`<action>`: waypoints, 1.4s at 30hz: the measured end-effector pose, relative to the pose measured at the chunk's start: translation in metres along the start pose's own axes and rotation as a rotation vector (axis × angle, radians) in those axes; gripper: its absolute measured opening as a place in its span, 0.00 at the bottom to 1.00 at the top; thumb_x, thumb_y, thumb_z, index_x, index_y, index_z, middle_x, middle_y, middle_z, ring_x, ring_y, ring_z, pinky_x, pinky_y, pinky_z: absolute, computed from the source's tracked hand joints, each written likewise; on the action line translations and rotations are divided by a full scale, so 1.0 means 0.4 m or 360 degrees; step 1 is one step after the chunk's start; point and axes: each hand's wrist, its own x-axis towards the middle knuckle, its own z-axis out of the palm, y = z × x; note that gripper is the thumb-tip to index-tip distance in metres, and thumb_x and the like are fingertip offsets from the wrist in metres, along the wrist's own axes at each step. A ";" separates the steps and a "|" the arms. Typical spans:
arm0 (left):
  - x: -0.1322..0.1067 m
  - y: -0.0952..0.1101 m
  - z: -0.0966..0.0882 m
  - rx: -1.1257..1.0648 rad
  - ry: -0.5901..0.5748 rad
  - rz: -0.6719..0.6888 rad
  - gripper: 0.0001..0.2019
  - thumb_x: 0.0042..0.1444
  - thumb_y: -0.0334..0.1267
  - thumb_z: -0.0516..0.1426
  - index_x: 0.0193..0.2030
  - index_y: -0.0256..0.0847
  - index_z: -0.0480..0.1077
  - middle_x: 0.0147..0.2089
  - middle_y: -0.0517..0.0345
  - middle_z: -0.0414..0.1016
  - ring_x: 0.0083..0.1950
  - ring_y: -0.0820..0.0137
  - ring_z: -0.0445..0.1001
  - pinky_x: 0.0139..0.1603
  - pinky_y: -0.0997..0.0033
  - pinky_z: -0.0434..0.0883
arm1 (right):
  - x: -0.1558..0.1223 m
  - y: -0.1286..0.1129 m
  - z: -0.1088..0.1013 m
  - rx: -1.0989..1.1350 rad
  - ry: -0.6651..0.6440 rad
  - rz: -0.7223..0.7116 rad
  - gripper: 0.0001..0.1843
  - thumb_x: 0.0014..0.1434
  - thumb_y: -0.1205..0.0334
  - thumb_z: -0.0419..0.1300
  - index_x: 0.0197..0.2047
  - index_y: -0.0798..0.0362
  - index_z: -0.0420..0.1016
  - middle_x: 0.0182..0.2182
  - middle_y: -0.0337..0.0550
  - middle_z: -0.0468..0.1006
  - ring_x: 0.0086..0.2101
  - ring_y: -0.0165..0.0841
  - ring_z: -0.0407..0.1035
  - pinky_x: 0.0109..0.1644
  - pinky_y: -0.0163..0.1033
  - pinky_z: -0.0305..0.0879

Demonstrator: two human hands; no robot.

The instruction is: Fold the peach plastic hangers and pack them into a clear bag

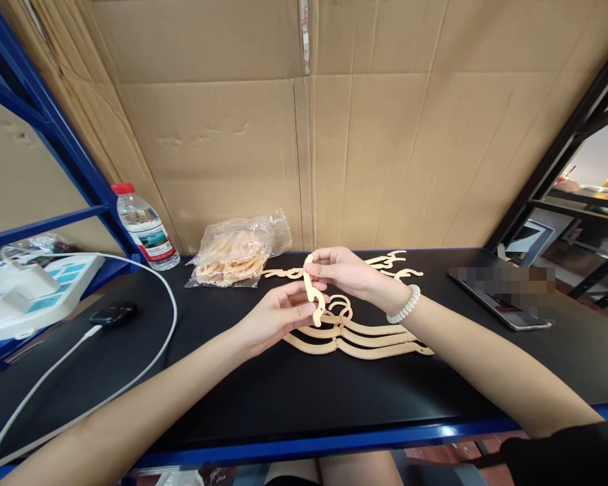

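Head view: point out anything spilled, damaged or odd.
A blocky, pixelated patch covers part of the dark device on the right of the table; it looks unnatural. Otherwise nothing looks spilled or broken, the hangers included, as far as they show.

A slim pale-beige curved hanger piece (311, 292), probably plastic, is held up nearly upright, bent end lowest, above the beige wavy-armed hangers (369, 354).
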 end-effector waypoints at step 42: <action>0.015 0.025 -0.082 -0.0006 0.0375 0.0083 0.07 0.59 0.38 0.60 0.33 0.38 0.69 0.35 0.59 0.70 0.37 0.74 0.72 0.41 0.74 0.72 | -0.179 0.105 -0.080 -0.2641 0.0405 -0.1065 0.25 0.62 0.78 0.44 0.53 0.49 0.72 0.33 0.43 0.68 0.34 0.33 0.64 0.63 0.66 0.51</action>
